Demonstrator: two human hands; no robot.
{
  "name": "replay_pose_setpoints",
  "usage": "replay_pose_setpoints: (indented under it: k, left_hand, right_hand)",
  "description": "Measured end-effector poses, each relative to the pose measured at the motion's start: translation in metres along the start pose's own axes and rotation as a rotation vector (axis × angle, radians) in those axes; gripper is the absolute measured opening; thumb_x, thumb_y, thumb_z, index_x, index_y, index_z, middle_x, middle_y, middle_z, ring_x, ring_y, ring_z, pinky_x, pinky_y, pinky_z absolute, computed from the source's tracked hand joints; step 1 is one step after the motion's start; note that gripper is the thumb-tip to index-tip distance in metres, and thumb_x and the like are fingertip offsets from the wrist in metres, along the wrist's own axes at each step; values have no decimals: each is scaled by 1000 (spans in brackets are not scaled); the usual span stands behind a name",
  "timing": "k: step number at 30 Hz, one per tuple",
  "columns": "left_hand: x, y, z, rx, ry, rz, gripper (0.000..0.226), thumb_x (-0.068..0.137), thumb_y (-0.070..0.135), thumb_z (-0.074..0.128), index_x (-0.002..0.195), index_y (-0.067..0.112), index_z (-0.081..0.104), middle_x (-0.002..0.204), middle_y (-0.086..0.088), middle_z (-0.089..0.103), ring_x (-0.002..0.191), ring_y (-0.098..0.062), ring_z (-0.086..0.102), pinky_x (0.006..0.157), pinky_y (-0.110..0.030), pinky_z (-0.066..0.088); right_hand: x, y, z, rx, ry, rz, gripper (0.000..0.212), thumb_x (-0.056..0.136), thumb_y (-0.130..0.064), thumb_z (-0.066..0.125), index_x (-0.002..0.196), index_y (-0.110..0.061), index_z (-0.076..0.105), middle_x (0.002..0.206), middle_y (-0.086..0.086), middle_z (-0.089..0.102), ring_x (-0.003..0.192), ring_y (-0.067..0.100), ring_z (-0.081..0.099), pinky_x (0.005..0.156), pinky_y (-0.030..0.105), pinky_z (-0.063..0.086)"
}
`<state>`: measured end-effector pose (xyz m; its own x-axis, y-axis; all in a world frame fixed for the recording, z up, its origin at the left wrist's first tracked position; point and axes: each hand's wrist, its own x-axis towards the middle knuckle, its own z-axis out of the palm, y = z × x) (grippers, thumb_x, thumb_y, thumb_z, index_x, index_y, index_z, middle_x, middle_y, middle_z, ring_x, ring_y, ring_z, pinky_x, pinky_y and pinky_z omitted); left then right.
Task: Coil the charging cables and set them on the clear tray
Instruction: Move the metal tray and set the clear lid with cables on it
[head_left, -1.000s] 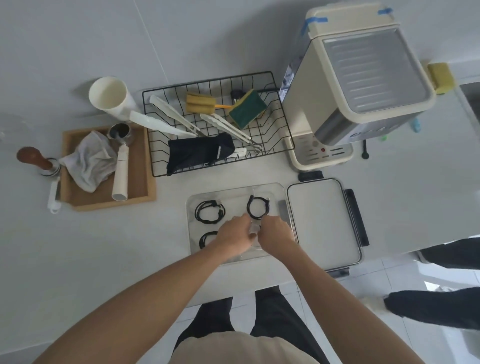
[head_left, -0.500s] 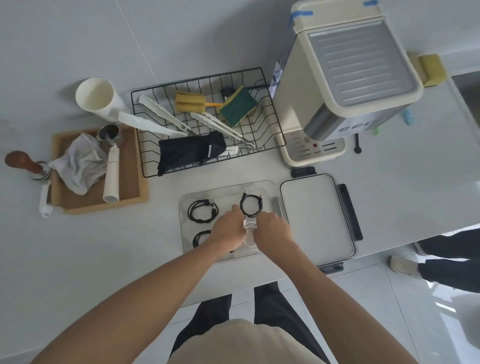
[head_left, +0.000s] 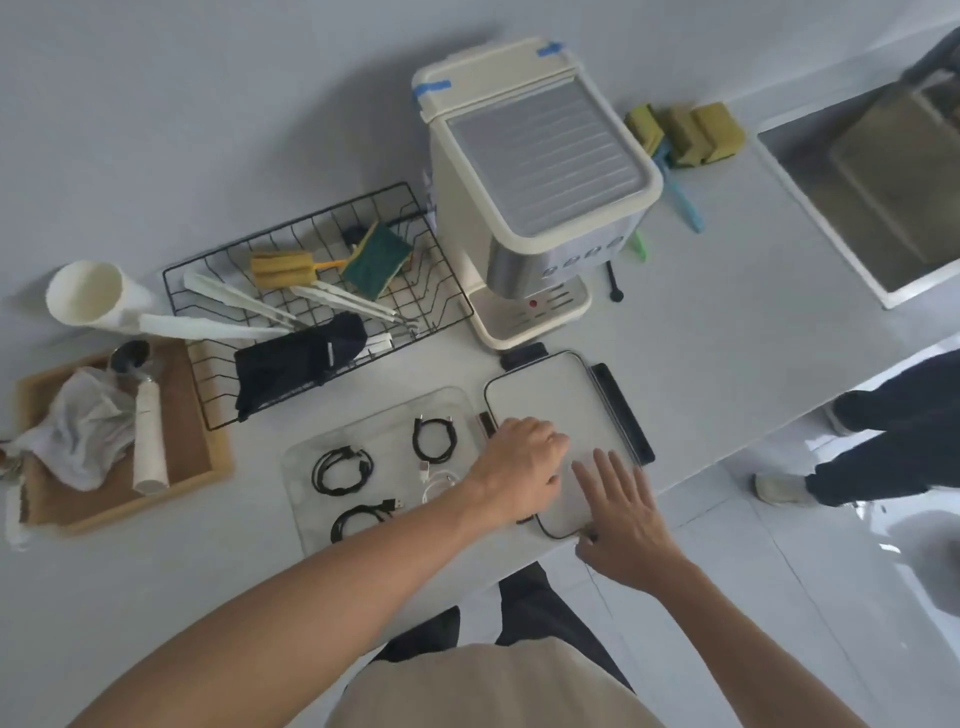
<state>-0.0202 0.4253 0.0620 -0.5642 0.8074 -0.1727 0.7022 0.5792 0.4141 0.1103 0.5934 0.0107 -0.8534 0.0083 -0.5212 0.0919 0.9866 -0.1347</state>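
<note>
Overhead, a clear tray (head_left: 306, 467) on a white counter (head_left: 727, 338) holds three coiled black cables (head_left: 343, 469) and one white cable (head_left: 436, 480). Just right of it, both hands rest on a white lidded container (head_left: 550, 384): the left hand (head_left: 522, 465) loosely curled and holding nothing, the right hand (head_left: 623, 514) flat with fingers spread.

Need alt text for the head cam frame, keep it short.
Both hands, left and right, rest open on a white lidded box beside a clear tray holding three coiled black cables and one white cable. Behind stand a wire rack and a coffee machine.
</note>
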Motion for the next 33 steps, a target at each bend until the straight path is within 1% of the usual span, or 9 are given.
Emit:
replay_pose_setpoints:
  k: [2, 4, 9, 13, 19, 22, 25, 29, 33]
  left_hand:
    - [15, 15, 14, 157, -147, 29, 27, 86, 15, 61, 112, 8, 61, 119, -15, 61, 115, -33, 55, 102, -45, 42]
    - [24, 25, 27, 279, -310, 2, 33, 87, 14, 59, 120, 8, 57, 131, -20, 54, 119, -36, 51, 102, -46, 41]
    - [30, 37, 38, 294, -489, -34, 43, 89, 16, 62, 130, 7, 51, 136, -22, 47, 120, -39, 50, 104, -48, 41]
    - [33, 32, 34, 220, -495, -13, 60, 84, 3, 66, 139, 9, 44, 152, -21, 35, 134, -37, 43, 107, -51, 40]
    - [41, 26, 20, 122, -310, 120, 82, 73, -8, 72, 146, 9, 36, 155, -13, 36, 138, -33, 42, 107, -49, 44]
    - [45, 19, 4, 68, -194, 168, 90, 76, -7, 71, 154, 13, 31, 162, -11, 31, 146, -27, 34, 117, -42, 34]
    - [48, 12, -17, -111, 6, 176, 74, 79, -6, 73, 147, 10, 49, 149, -12, 54, 136, -29, 51, 112, -45, 42]
    - [45, 7, -58, -426, 277, 2, 41, 88, 6, 70, 128, 14, 64, 124, 0, 70, 107, -15, 68, 96, -33, 54]
    - [21, -13, -101, -648, 459, -276, 48, 89, 27, 78, 133, 22, 60, 121, 17, 65, 105, 5, 61, 97, -17, 49]
  right_hand:
    - [-3, 10, 24, -122, -26, -53, 115, 74, -51, 66, 164, -14, 4, 170, 24, -3, 157, 42, -8, 124, 62, -2]
    - [-5, 17, 40, -188, 1, -61, 129, 68, -45, 83, 162, -13, 1, 170, 24, 8, 156, 44, 5, 121, 67, 10]
    - [2, 28, 57, -229, 239, -79, 106, 67, -15, 88, 154, -10, 27, 157, 22, 45, 145, 41, 43, 109, 66, 40]
    - [0, 44, 60, -263, 434, -107, 87, 63, 3, 80, 143, -4, 46, 143, 21, 60, 133, 40, 57, 106, 61, 46]
    - [-12, 70, 29, -182, 829, -204, 47, 78, -9, 71, 123, -4, 58, 126, 22, 71, 119, 42, 67, 95, 58, 54]
    - [-9, 79, -14, -131, 964, -250, 35, 84, -8, 72, 116, -5, 59, 116, 19, 75, 109, 40, 72, 92, 53, 54]
    - [-7, 82, -65, -35, 1076, -309, 23, 90, 1, 67, 111, -7, 60, 102, 13, 78, 94, 34, 75, 85, 44, 52]
    - [-5, 66, -127, 54, 1149, -298, 25, 89, 5, 59, 111, -6, 58, 91, 14, 74, 79, 33, 68, 74, 38, 49]
    - [-10, 39, -174, 282, 1195, -222, 12, 95, -6, 57, 106, -8, 53, 85, 19, 69, 74, 29, 59, 68, 31, 42]
